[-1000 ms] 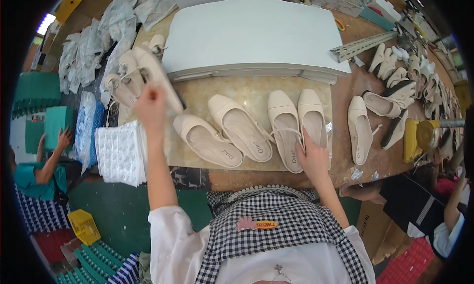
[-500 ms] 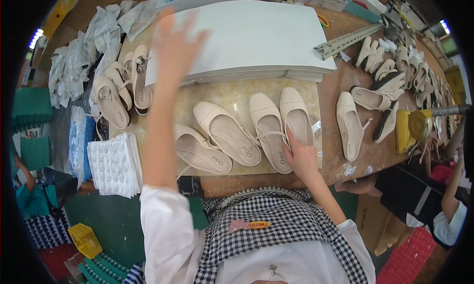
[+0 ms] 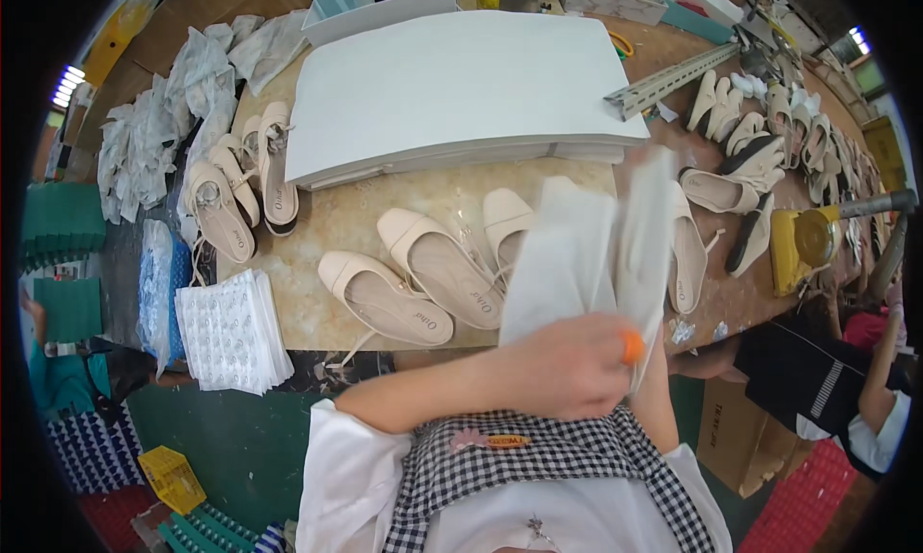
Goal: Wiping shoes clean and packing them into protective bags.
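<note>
A stack of patterned sheets (image 3: 234,332) lies at the front left corner of the desk (image 3: 721,298), with beige shoes (image 3: 221,216) behind it. White paper (image 3: 461,87) is piled toward the rear edge; two cream shoes (image 3: 440,264) sit near the front edge. Right of them the left hand (image 3: 567,365) — blurred — is closed on the lower end of a thin pale sheet (image 3: 558,260) above the front edge. The right hand is hidden behind it, its grip impossible to tell. A single shoe (image 3: 686,255) lies farther right.
</note>
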The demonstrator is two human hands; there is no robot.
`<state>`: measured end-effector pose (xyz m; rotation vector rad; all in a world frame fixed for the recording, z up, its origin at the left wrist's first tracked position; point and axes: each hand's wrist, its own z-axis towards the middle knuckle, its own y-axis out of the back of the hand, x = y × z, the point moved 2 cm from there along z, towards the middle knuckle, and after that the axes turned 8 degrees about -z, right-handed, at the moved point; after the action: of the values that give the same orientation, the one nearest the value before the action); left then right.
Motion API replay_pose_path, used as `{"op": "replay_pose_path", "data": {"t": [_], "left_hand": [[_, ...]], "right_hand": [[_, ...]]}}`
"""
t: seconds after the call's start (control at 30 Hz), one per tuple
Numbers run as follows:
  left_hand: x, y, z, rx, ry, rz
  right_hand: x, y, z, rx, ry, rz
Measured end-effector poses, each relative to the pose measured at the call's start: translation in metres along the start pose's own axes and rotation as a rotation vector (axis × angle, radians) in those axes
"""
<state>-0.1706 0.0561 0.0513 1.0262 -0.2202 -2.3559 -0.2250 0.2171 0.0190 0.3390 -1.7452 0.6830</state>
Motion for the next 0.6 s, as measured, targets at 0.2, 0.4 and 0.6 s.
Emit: {"op": "replay_pose_path", "data": {"t": [0.2, 0.4, 0.6], "left_hand": [[-0.011, -0.013, -0.041, 0.007, 0.287, -0.212], [0.036, -0.062, -0.042, -0.395, 0.709, -0.583], [0.012, -0.102, -0.080, 0.589, 0.571, 0.102]], "right_hand": [[-0.019, 0.020, 0.008, 0.275, -0.225, -0.128], [-0.006, 0.024, 0.019, 0.008, 0.247, -0.801], [-0.005, 0.048, 0.050, 0.264, 0.418, -1.238]]}}
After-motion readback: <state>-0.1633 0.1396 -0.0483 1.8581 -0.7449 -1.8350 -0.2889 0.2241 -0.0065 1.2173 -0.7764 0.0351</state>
